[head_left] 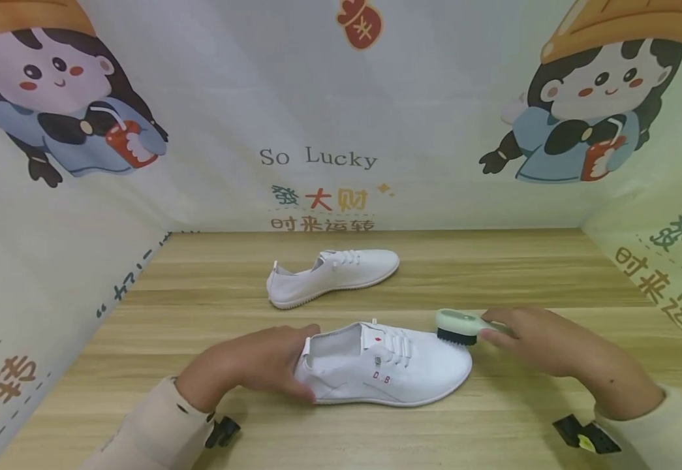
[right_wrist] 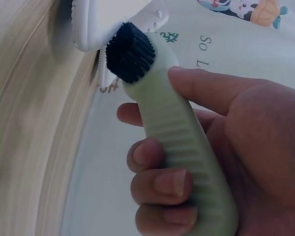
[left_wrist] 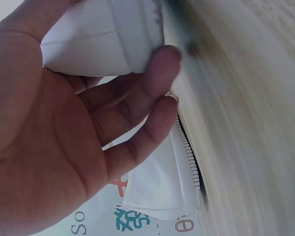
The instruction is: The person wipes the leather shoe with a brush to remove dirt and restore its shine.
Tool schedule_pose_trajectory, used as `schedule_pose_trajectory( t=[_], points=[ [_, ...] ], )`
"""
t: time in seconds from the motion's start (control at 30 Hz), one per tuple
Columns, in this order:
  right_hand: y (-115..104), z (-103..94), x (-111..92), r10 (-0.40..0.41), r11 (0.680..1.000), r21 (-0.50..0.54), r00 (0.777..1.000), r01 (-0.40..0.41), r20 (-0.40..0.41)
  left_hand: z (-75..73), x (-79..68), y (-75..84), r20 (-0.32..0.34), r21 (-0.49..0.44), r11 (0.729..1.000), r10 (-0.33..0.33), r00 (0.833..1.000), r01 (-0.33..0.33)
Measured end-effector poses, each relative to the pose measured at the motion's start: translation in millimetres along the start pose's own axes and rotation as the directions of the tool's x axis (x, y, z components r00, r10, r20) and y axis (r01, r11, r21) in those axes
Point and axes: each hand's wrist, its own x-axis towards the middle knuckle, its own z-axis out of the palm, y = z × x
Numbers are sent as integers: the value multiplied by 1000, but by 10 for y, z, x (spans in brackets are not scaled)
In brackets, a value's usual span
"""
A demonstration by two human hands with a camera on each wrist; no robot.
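Where the near shoe [head_left: 384,365] lies: on the wood-grain table [head_left: 158,339], toward its near middle, sole down, heel to the left and toe to the right.
Left hand [head_left: 273,359]: extended from the near left, palm facing the heel, it grips the back of the near shoe, thumb on the near side, bent fingers round the far side.
Right hand [head_left: 531,339]: extended from the near right, forearm slanting far and left, it grips the brush [head_left: 457,320] by the handle, thumb pressed against 1 side, 3 fingertips curled over the ribs.
Brush: pale green, head pointing left, black bristles down at the far side of the toe.
Far shoe [head_left: 341,277]: white and laced, well apart from both hands, toe also right.
Sleeves [head_left: 149,427]: 2, light-coloured, ending at the wrists.
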Motion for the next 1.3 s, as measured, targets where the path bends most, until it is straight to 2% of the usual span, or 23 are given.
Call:
schedule_pose_trajectory(
  t=[0.27, 0.43, 0.6, 0.8, 0.9, 1.1, 1.3],
  points=[
    [13, 8, 24, -50, 998, 29, 998, 50, -29, -1, 10, -13, -1, -56, 998, 12, 1000, -12],
    [14, 10, 58, -59, 996, 73, 998, 60, -17, 34, 11, -22, 1, -91, 995, 33, 999, -33],
    [-28, 22, 74, -86, 991, 101, 996, 89, -30, 41, 12, -15, -36, -57, 996, 61, 997, -63],
    [-101, 34, 65, -104, 986, 131, 994, 106, -22, 42, 40, 17, -77, 26, 996, 82, 994, -81],
    [-148, 40, 74, -115, 983, 143, 993, 115, -12, 53, 59, 31, -107, 123, 988, 105, 989, -92],
    [-286, 42, 151, -165, 974, 158, 986, 162, 7, 42, 154, 55, -184, 350, 927, 209, 960, -134],
    [-453, 10, 213, -213, 972, 103, 977, 210, 14, 33, 211, 74, -204, 419, 894, 264, 943, -160]
  ],
)
